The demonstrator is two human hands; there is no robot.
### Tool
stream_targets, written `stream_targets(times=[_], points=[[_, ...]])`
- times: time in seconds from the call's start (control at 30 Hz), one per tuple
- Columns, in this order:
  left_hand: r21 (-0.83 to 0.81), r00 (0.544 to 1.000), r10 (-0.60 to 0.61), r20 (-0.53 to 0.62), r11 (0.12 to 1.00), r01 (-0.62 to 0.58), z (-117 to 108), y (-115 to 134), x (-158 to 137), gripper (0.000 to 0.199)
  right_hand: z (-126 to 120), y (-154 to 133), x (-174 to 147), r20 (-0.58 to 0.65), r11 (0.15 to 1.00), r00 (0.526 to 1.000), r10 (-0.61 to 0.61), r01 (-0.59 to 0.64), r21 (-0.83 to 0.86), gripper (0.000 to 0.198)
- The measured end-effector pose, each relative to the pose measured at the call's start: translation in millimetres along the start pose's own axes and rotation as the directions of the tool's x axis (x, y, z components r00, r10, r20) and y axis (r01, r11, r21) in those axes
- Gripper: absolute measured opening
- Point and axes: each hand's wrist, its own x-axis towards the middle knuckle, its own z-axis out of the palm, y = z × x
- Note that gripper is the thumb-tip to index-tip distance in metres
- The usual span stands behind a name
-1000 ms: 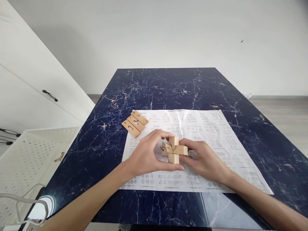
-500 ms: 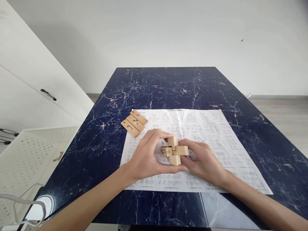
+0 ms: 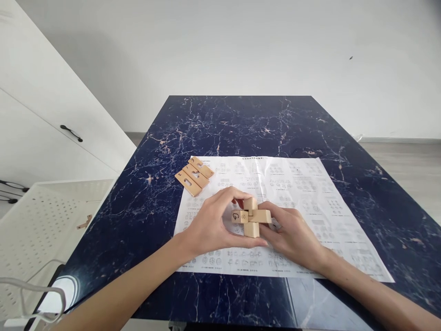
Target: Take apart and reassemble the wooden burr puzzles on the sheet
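A cross-shaped wooden burr puzzle (image 3: 251, 217) is held above the paper sheet, with handwritten marks on its left arm. My left hand (image 3: 212, 223) is closed around it, fingers at its far end and thumb along its near end. From the right, my right hand (image 3: 292, 232) pinches the puzzle's right side, fingers and thumb close together. The printed sheet (image 3: 303, 197), creased and covered in small diagrams, lies under both hands. Three flat wooden pieces (image 3: 194, 176) with cut-out slots and pen marks rest at the sheet's upper left corner.
The dark blue marbled table (image 3: 227, 124) extends to the white wall (image 3: 241, 46) behind. At left stand a white cabinet (image 3: 44, 101) and a white perforated surface (image 3: 51, 216) with a small wooden piece (image 3: 84, 222) on it. A pale cable (image 3: 37, 288) loops at the lower left.
The whole view has shifted slightly. Both hands keep their hold on the burr puzzle, which looks turned a very little. The flat pieces have stayed put.
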Motion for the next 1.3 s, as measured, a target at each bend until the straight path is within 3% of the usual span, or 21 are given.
stream_targets(times=[0.27,0.53,0.73,1.03,1.3], points=[[0.023,0.999,-0.032,-0.038,0.999,0.033,5.1,-1.5,-2.3,0.068,2.1,-4.8,0.6,0.005,0.997,0.999,0.054,-0.054,0.049,0.007],[0.099,0.989,0.009,-0.150,0.995,0.006,13.0,-1.1,-5.7,0.069,2.8,-4.6,0.9,-0.010,0.996,0.999,0.046,-0.045,0.078,0.006],[0.059,0.993,-0.036,-0.109,0.997,0.042,11.3,-0.1,-6.2,0.070,2.6,-4.5,0.7,-0.004,0.996,0.999,0.042,-0.041,0.078,0.007],[0.085,0.982,-0.064,-0.175,0.993,0.080,16.7,1.6,-3.0,0.065,7.1,-4.9,-1.0,-0.047,0.999,0.999,-0.021,0.023,0.041,0.004],[-0.016,0.994,0.001,-0.108,1.000,-0.003,7.7,2.1,-2.1,0.066,4.8,-7.1,2.8,-0.007,0.983,0.999,0.051,-0.049,0.175,0.008]])
